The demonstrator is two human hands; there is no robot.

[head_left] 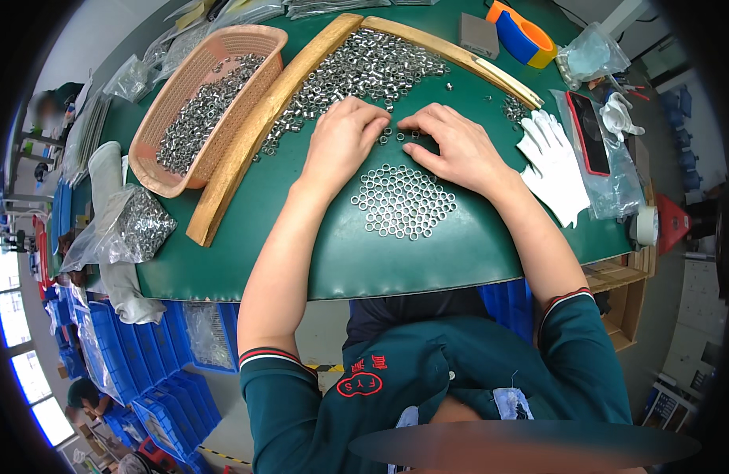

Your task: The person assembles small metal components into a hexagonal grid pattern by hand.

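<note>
Small shiny metal rings [404, 204] lie flat, close together in one layer, on the green tabletop below my hands. Beyond them a loose heap of metal rings [356, 67] spreads between two wooden strips. My left hand [342, 144] rests at the near edge of the heap, its fingers bent and pressed together at the tips; whether a ring is between them is hidden. Facing it, my right hand [453, 148] curves over the table with thumb and forefinger apart, holding nothing I can see. A few single rings [401, 137] lie between the two hands.
A pink basket [168, 107] with metal parts stands left of a long wooden strip [246, 150]. At left lies a plastic bag of parts [139, 225]. On the right are a white glove [555, 170], a red-edged phone [587, 133] and an orange-and-blue tape dispenser [524, 35].
</note>
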